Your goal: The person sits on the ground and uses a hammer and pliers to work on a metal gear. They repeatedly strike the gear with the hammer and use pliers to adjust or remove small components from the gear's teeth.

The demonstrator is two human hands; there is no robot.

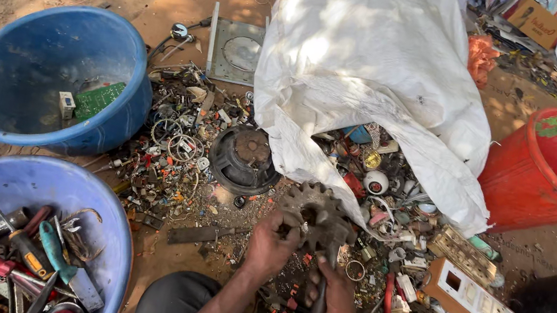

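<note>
Now | left hand (270, 245) grips gear (317, 217) | right hand (333, 295) grips hammer (321, 288) against it

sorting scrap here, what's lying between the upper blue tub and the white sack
In the head view, between the blue tub and white sack: small scrap and a round black speaker.

Upper tub (51, 56): blue, holding a green circuit board (97, 98).
Near tub (9, 186): blue, full of hand tools.
Sack (373, 67): white, spilling scrap.
Bucket (556, 172): red, right.
Speaker (243, 158): black, on the ground.
</note>
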